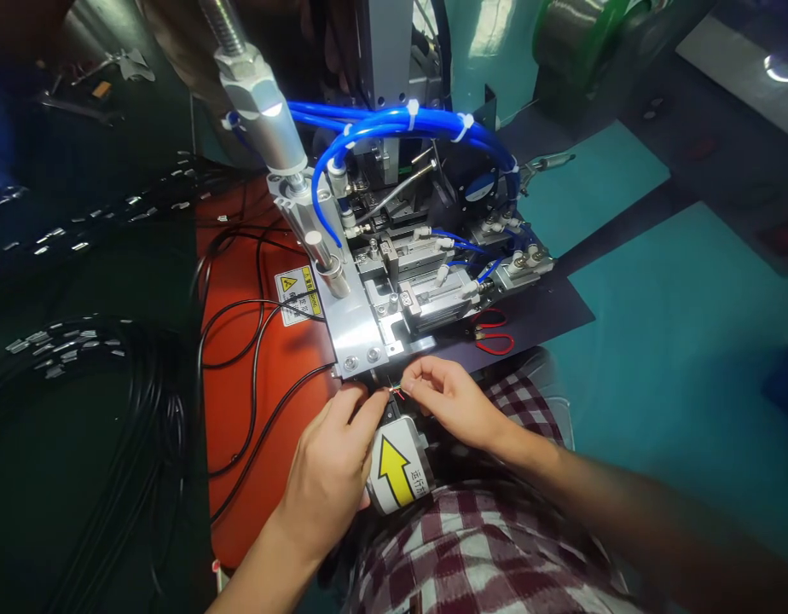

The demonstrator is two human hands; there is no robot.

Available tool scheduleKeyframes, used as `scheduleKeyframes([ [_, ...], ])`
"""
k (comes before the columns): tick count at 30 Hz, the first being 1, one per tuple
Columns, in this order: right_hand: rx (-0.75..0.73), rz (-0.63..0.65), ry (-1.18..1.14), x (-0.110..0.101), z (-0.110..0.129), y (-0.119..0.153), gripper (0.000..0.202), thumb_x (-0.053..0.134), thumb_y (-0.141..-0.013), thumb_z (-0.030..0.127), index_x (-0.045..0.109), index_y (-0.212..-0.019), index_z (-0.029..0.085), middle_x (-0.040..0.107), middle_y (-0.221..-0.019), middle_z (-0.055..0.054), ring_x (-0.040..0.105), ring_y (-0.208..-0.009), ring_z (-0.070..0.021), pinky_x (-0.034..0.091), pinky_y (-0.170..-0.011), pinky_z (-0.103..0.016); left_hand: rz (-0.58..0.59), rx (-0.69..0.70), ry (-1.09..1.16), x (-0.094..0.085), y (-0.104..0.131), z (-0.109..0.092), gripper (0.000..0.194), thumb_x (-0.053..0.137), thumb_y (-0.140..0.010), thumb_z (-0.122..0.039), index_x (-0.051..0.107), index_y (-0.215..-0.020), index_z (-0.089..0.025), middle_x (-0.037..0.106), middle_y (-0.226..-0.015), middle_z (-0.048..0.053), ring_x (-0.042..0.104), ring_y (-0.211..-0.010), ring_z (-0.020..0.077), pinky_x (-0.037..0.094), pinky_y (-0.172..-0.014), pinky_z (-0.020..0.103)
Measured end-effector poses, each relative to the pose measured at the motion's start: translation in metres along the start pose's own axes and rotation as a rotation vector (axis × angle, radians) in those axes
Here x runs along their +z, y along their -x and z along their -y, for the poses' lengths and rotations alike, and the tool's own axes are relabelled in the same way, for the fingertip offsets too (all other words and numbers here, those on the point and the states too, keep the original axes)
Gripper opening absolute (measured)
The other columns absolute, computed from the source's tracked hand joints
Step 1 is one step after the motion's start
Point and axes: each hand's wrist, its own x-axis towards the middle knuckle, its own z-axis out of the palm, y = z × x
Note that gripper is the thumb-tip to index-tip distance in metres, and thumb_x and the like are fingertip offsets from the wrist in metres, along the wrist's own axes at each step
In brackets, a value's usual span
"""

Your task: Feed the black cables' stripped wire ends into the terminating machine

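My left hand [333, 448] is closed, thumb and forefinger pinching at the end of a thin wire [397, 390] with red and pale strands. From the other side my right hand [454, 401] pinches the same small strands between thumb and fingertips. Both hands meet just in front of the metal plate [356, 328] of a bench machine. Below the fingers sits a white machine part [414, 439] marked with a yellow arrow. My fingers partly hide the wire, and its exact end is too small to make out.
Blue air tubes [425, 119] arch over the machine's cylinders. Red-handled snips [510, 343] lie to its right. Black cables [257, 341] loop across the orange surface [259, 495] beside a warning label [298, 298]. Bundled cables [144, 384] with shiny ends lie at far left.
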Motion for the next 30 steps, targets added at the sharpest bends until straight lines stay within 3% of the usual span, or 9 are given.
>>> scheduleKeyframes([
  [5,0.028,-0.026,0.044,0.003,0.003,0.001,0.018,0.056,-0.081,0.034,0.054,-0.076,0.016,0.049,-0.062,0.004,0.044,-0.053,-0.0096,0.036,-0.049,-0.022,0.001,0.026,0.016,-0.002,-0.002,-0.001,0.028,0.04,-0.092,-0.012,0.063,-0.108,-0.011,0.062,-0.088,0.01,0.061,-0.076,0.0184,0.053,-0.065,0.028],
  [11,-0.042,-0.086,0.193,0.004,0.001,0.004,0.014,0.053,-0.084,0.028,0.054,-0.075,0.017,0.049,-0.059,0.005,0.045,-0.053,-0.0095,0.036,-0.049,-0.021,0.027,0.051,-0.009,-0.003,-0.003,-0.001,0.03,0.039,-0.09,-0.009,0.063,-0.11,-0.008,0.061,-0.089,0.012,0.061,-0.076,0.0208,0.054,-0.062,0.03],
  [16,0.042,0.008,0.09,0.0,0.003,0.004,0.016,0.053,-0.084,0.03,0.055,-0.077,0.016,0.052,-0.062,0.003,0.047,-0.05,-0.0095,0.038,-0.047,-0.022,-0.008,0.039,-0.011,-0.001,-0.002,0.0,0.029,0.04,-0.09,-0.01,0.064,-0.107,-0.008,0.062,-0.092,0.013,0.063,-0.08,0.0223,0.056,-0.066,0.032],
  [24,-0.219,-0.149,0.391,-0.001,0.008,0.008,0.009,0.055,-0.084,0.02,0.06,-0.078,0.016,0.056,-0.065,0.002,0.048,-0.057,-0.0094,0.038,-0.054,-0.021,-0.034,0.042,-0.021,0.001,-0.002,0.001,0.029,0.039,-0.091,-0.012,0.065,-0.106,-0.009,0.062,-0.091,0.012,0.064,-0.078,0.0216,0.056,-0.063,0.031],
  [30,-0.149,-0.173,0.388,0.007,0.006,0.006,0.013,0.052,-0.085,0.023,0.056,-0.075,0.017,0.052,-0.061,0.003,0.045,-0.053,-0.0094,0.035,-0.049,-0.021,-0.014,0.048,-0.007,0.001,0.0,0.001,0.028,0.04,-0.091,-0.01,0.063,-0.108,-0.009,0.061,-0.093,0.012,0.063,-0.081,0.0213,0.057,-0.066,0.031],
])
